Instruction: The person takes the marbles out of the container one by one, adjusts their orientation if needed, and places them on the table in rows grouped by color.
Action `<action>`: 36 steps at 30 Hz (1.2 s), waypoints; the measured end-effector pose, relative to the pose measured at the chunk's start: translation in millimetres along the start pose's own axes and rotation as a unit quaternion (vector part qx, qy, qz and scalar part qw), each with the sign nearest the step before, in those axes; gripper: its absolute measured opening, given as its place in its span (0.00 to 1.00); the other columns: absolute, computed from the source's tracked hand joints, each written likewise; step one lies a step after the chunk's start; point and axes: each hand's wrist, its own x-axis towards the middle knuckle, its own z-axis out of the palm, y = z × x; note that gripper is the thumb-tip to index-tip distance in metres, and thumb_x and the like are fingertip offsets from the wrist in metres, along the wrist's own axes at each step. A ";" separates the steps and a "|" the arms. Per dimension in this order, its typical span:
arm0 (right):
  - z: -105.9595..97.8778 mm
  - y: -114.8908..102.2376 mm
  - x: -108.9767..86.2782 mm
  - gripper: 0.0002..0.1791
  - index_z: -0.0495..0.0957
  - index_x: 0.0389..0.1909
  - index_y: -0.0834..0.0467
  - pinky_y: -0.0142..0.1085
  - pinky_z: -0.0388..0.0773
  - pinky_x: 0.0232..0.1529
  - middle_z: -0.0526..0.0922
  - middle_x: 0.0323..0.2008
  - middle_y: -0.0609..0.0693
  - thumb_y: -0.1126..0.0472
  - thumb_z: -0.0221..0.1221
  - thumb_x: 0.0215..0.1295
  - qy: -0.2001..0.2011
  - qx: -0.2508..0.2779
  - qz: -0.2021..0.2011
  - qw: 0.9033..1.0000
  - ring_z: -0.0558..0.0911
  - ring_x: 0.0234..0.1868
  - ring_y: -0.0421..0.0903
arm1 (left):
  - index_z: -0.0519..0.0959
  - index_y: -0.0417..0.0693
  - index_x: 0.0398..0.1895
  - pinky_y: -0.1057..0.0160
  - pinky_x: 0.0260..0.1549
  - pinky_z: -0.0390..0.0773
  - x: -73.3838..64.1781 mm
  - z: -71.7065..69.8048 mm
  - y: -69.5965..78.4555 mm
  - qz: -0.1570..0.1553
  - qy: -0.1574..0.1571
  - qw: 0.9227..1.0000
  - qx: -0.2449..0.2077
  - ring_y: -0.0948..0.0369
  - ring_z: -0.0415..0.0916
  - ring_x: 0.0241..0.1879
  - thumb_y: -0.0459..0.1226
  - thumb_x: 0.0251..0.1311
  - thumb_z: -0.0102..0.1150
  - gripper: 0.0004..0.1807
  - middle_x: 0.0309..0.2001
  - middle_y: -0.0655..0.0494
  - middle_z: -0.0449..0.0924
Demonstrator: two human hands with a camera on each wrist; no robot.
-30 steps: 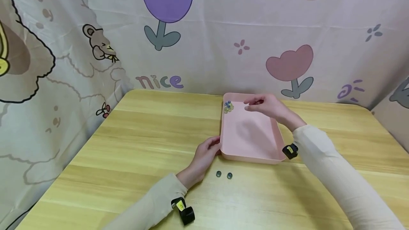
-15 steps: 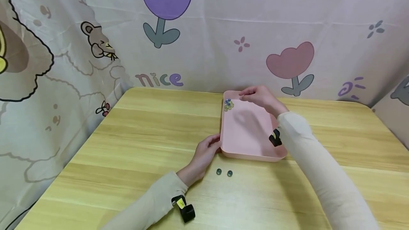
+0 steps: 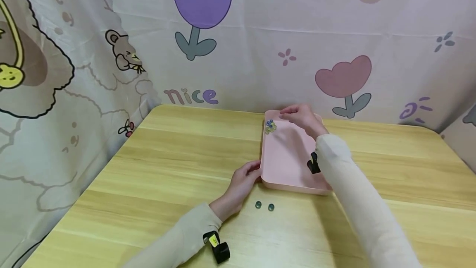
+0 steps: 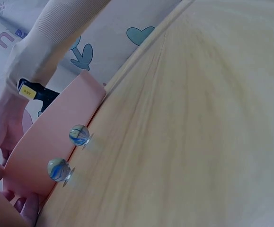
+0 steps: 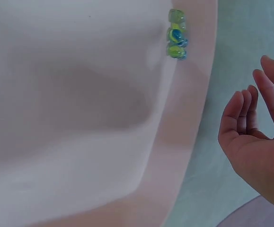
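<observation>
A shallow pink tray [image 3: 282,171] lies on the wooden table. My left hand [image 3: 238,187] grips its near left corner; in the left wrist view the thumb is by the rim and the fingertips [image 4: 30,208] lie low against the wall. Over the tray's far end is my right hand [image 3: 303,118]. Seen from the right wrist, its fingers [image 5: 231,116] are loosely bent, thumb and index stand slightly apart, and nothing shows between them. Several blue and yellow-green glass marbles [image 3: 270,126] cluster in the far left corner. Two more marbles, one left [image 3: 258,204] and one right [image 3: 271,207], rest before the tray.
The wooden table [image 3: 178,156] extends to both sides of the tray. Behind it hangs a patterned cloth [image 3: 253,65], close to the tray's far wall. Each sleeve carries a black wrist camera, such as the left one [image 3: 220,252].
My right hand has moved leftward and away over the tray, toward its far edge. The left hand keeps its grip on the corner. The marbles stay in place; the head view shifts slightly.
</observation>
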 end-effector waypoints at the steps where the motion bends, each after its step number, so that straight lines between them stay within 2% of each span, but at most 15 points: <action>1: 1.9 1.8 1.5 0.17 0.78 0.53 0.70 0.46 0.73 0.59 0.77 0.56 0.63 0.64 0.57 0.68 -0.003 0.005 0.003 1.000 0.74 0.56 0.55 | 0.70 0.34 0.62 0.61 0.53 0.77 -0.2 -0.4 -0.3 0.002 0.000 1.000 0.001 0.55 0.74 0.52 0.33 0.69 0.51 0.21 0.55 0.45 0.74; 5: 9.5 7.7 6.3 0.18 0.75 0.56 0.71 0.46 0.72 0.61 0.74 0.59 0.64 0.65 0.56 0.69 -0.020 0.025 0.019 0.999 0.72 0.60 0.56 | 0.70 0.34 0.62 0.61 0.52 0.77 -0.1 -2.3 -1.4 0.001 0.002 1.000 0.001 0.54 0.74 0.52 0.33 0.69 0.51 0.21 0.55 0.45 0.74; 10: 17.5 12.5 11.6 0.18 0.74 0.55 0.75 0.48 0.70 0.62 0.74 0.58 0.67 0.69 0.56 0.67 -0.012 0.050 0.018 0.999 0.72 0.60 0.58 | 0.70 0.34 0.63 0.61 0.52 0.77 1.1 -2.8 -0.8 0.003 -0.001 1.000 0.000 0.55 0.74 0.51 0.33 0.69 0.51 0.21 0.55 0.45 0.74; 14: 24.2 17.6 14.5 0.16 0.76 0.52 0.75 0.47 0.69 0.62 0.77 0.54 0.67 0.71 0.56 0.66 -0.004 0.038 0.007 0.999 0.73 0.57 0.57 | 0.70 0.33 0.62 0.61 0.52 0.77 1.3 -2.5 -1.1 0.006 -0.004 1.000 -0.004 0.55 0.74 0.51 0.33 0.69 0.51 0.21 0.55 0.45 0.74; 18: 29.0 21.5 15.7 0.15 0.78 0.51 0.72 0.42 0.68 0.61 0.79 0.53 0.64 0.68 0.57 0.66 0.010 0.013 0.024 1.000 0.73 0.56 0.52 | 0.70 0.32 0.62 0.61 0.51 0.77 0.5 -2.4 -1.9 0.012 -0.011 1.000 -0.006 0.55 0.75 0.50 0.33 0.69 0.51 0.21 0.54 0.45 0.75; 22: 30.9 24.9 20.5 0.16 0.80 0.51 0.69 0.34 0.73 0.45 0.78 0.54 0.61 0.66 0.60 0.65 0.031 0.013 0.048 0.998 0.74 0.41 0.44 | 0.70 0.33 0.62 0.62 0.51 0.78 1.0 -2.5 -1.3 0.016 -0.011 1.000 -0.005 0.55 0.75 0.50 0.33 0.68 0.52 0.21 0.54 0.45 0.75; 24: 32.0 27.0 23.5 0.15 0.80 0.50 0.69 0.30 0.72 0.35 0.78 0.54 0.60 0.66 0.60 0.65 0.037 0.023 0.054 0.998 0.71 0.34 0.41 | 0.70 0.32 0.62 0.61 0.51 0.77 1.1 -2.6 -0.8 0.018 -0.008 1.000 -0.003 0.55 0.75 0.50 0.33 0.68 0.52 0.21 0.54 0.44 0.75; 26: 33.9 29.5 26.5 0.15 0.81 0.50 0.68 0.27 0.70 0.31 0.79 0.54 0.60 0.66 0.60 0.64 0.036 0.027 0.054 0.998 0.70 0.32 0.39 | 0.70 0.32 0.62 0.61 0.52 0.78 0.4 -2.9 -0.6 0.018 -0.004 1.000 -0.001 0.54 0.75 0.50 0.33 0.68 0.52 0.21 0.54 0.44 0.75; 28: 36.4 32.1 28.5 0.15 0.81 0.49 0.68 0.26 0.69 0.32 0.79 0.53 0.60 0.66 0.61 0.64 0.031 0.030 0.057 0.997 0.70 0.33 0.39 | 0.70 0.32 0.62 0.60 0.52 0.78 -0.5 -3.2 -1.1 0.015 -0.003 1.000 -0.001 0.54 0.74 0.51 0.32 0.68 0.52 0.21 0.54 0.44 0.75; 30: 38.3 34.7 29.7 0.14 0.82 0.48 0.68 0.27 0.70 0.37 0.80 0.52 0.59 0.66 0.61 0.64 0.028 0.028 0.057 0.998 0.72 0.38 0.40 | 0.70 0.32 0.62 0.61 0.52 0.78 -1.0 -3.0 -1.9 0.011 -0.004 1.000 -0.002 0.54 0.74 0.51 0.32 0.68 0.52 0.21 0.54 0.44 0.75; 36: 41.3 36.2 32.1 0.13 0.82 0.47 0.68 0.36 0.71 0.53 0.81 0.52 0.60 0.67 0.62 0.63 0.041 0.025 0.050 0.998 0.74 0.50 0.48 | 0.70 0.32 0.62 0.61 0.52 0.77 0.8 -1.8 -2.3 0.017 -0.009 1.000 -0.005 0.54 0.75 0.51 0.32 0.68 0.52 0.21 0.54 0.44 0.76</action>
